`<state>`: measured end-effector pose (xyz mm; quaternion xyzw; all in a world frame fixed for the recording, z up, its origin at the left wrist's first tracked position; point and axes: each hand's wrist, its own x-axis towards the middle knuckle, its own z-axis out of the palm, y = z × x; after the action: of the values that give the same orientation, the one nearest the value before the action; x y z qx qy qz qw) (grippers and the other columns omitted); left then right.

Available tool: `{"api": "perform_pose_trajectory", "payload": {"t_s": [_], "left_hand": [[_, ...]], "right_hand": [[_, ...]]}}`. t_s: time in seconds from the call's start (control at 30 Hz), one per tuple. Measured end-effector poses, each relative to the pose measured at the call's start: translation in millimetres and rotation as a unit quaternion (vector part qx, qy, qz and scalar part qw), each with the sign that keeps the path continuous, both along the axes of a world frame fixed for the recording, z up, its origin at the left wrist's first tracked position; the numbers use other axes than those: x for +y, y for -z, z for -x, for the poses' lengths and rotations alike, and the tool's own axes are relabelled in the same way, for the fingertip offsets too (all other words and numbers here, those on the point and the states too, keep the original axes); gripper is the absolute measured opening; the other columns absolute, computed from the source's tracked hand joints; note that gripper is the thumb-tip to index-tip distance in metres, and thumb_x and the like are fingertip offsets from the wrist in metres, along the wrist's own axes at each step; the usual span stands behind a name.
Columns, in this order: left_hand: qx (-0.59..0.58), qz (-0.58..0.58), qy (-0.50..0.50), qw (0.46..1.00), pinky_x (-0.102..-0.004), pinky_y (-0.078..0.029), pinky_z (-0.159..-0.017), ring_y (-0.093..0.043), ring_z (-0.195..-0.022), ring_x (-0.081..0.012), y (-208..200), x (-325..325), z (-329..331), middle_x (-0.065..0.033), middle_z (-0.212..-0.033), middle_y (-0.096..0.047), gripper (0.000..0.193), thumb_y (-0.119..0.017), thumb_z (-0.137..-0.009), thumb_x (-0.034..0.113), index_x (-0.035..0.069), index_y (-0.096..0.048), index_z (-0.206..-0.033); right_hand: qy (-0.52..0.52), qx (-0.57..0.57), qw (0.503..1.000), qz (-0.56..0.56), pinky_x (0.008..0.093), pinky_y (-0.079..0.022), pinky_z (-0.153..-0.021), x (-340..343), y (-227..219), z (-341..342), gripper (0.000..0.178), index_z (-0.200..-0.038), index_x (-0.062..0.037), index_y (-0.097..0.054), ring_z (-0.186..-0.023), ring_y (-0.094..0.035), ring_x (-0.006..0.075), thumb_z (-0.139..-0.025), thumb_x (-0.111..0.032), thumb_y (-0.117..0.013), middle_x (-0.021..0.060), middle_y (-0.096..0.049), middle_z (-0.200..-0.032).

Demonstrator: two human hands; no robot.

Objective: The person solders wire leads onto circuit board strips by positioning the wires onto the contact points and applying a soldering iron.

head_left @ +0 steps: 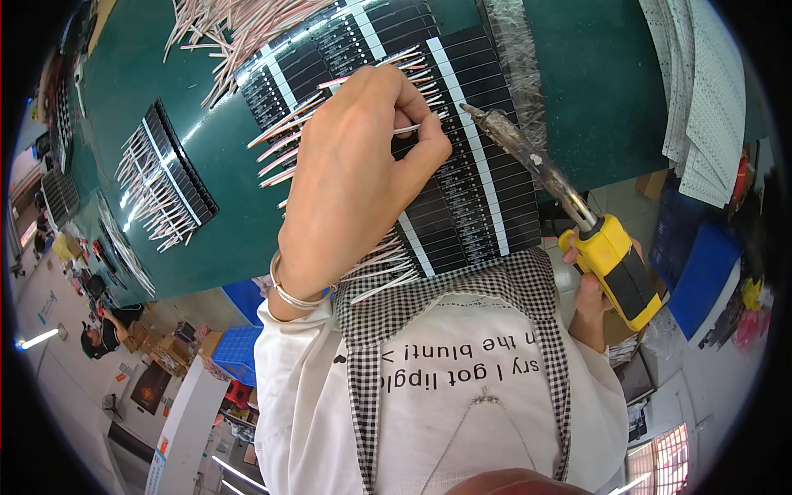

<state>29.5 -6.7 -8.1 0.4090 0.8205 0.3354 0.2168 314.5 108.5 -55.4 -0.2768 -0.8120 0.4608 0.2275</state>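
My left hand (351, 157), a bangle at its wrist, is bent over a panel of black strips (516, 177) with pale bands. Its thumb and forefinger pinch a thin white wire (406, 129) whose end lies over the strips. Several red and white wires (276, 153) fan out to the left from under the hand, which hides part of the panel. Gripped in my right hand (587, 297) is a yellow and black soldering iron (623, 268). Its tip rests at or just above a pale band, right of the pinched wire; contact cannot be made out.
Loose wires (239, 33) are heaped at the back of the green table (594, 82). A smaller wired stack of black strips (177, 169) lies to the left. Dotted white sheets (701, 99) hang at the right edge. Clear plastic wrap (520, 66) runs beside the panel.
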Motion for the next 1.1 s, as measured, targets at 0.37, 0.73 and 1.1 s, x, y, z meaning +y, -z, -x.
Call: {"api": "perform_pose_trajectory", "payload": {"t_s": [0.37, 0.73, 1.1], "left_hand": [[0.022, -0.042, -0.041, 0.998, -0.0227, -0.031, -0.048, -0.039, -0.053, -0.0064, 8, 1, -5, 0.0003, -0.063, -0.052, 0.011, -0.067, -0.074, 0.003, 0.001, -0.056, -0.076], [0.031, -0.040, -0.042, 0.998, -0.0227, -0.032, -0.048, -0.041, -0.054, -0.0070, 7, 0, -5, -0.0008, -0.064, -0.054, 0.010, -0.067, -0.075, 0.003, 0.001, -0.057, -0.076], [0.028, -0.034, -0.042, 0.998, -0.0235, -0.034, -0.049, -0.044, -0.055, -0.0082, 6, 1, -4, -0.0016, -0.065, -0.055, 0.011, -0.067, -0.075, 0.004, 0.001, -0.057, -0.077]], "right_hand": [[-0.059, 0.008, 0.998, 0.018, 0.0298, -0.055, -0.064, 6, 0, 4, 0.071, -0.122, 0.0042, -0.043, -0.069, -0.065, 0.0179, -0.080, -0.046, -0.072, 0.0221, -0.065, -0.097], [-0.050, -0.006, 0.999, 0.004, 0.0295, -0.055, -0.064, 5, -2, 8, 0.069, -0.119, 0.0054, -0.045, -0.068, -0.065, 0.0180, -0.080, -0.044, -0.073, 0.0207, -0.066, -0.096], [0.025, 0.010, 1.000, -0.013, 0.0294, -0.053, -0.066, 0, 6, 0, 0.048, -0.103, 0.0036, -0.059, -0.071, -0.067, 0.0225, -0.073, -0.030, -0.077, 0.0130, -0.067, -0.087]]}}
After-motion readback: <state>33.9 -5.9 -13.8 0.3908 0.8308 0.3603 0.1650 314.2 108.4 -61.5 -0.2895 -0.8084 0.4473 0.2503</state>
